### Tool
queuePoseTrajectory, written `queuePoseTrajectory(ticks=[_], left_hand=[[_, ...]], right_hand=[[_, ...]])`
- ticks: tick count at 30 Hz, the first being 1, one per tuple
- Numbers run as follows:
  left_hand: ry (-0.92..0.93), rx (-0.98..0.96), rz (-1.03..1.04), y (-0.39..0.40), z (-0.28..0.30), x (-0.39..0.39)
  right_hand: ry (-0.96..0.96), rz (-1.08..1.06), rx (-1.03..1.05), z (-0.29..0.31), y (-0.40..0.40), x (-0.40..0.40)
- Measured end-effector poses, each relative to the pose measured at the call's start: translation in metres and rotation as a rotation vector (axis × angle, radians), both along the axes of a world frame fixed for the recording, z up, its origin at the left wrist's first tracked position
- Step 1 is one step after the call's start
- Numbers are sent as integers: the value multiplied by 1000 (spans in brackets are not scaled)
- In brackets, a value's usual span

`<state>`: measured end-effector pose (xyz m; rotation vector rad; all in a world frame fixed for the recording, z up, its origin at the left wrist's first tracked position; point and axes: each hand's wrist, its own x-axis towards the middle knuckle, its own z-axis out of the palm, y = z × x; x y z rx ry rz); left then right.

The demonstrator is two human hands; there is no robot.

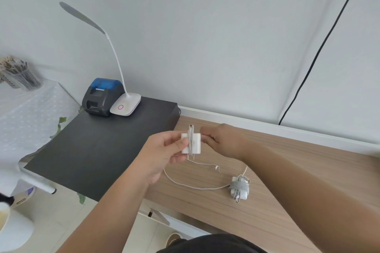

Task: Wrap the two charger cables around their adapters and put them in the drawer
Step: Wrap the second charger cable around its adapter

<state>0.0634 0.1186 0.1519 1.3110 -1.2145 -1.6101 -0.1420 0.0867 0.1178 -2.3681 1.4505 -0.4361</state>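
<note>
Head view: the left hand (164, 151) holds a small white square plug adapter (193, 143) above the light wood-grain desk (287, 170), thumb pinched over its left face, the prongs pointing down. A few turns of thin white cable (191, 139) already run vertically round the adapter's middle. The right hand (223, 141), just at the adapter's 3 o'clock, has its fingers curled round the cable there; exactly how it grips is hard to make out. The loose rest of that thin white cable drops from the adapter to the desk, loops toward 5 o'clock and ends in a small connector (216, 168) lying on the wood.

At 4 o'clock from the held adapter, well apart from it, a second white adapter bundled in grey cable (239, 188) rests on the desk, fully wound.

At 9 to 10 o'clock from the hands a flat black cabinet top (98, 150) adjoins the desk; on its far end stand a black label printer with a blue lid (101, 96) and, touching it at 3 o'clock, a white gooseneck desk lamp (126, 104). A black wire (320, 47) runs down the white wall at 1 o'clock.
</note>
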Motion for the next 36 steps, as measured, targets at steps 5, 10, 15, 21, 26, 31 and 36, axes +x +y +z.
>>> queuePoseTrajectory(ticks=[5,10,15,21,26,31,36], left_hand=[[-657,-189,-173,-2,-15,10],[-856,-266,-50,-1,-30,13],[-610,-155,179,-10,-35,26],[-251,-45,313,-9,-33,18],[38,101,421,-11,-25,10],[222,180,468,-14,-17,6],[320,202,438,-10,-14,4]], right_hand=[[208,52,113,22,-10,15],[152,50,158,16,2,38],[35,-14,160,-12,17,45],[-246,-81,193,-25,30,55],[-390,-95,206,-33,38,58],[-439,-100,253,-37,45,59],[-421,-100,224,-34,42,59]])
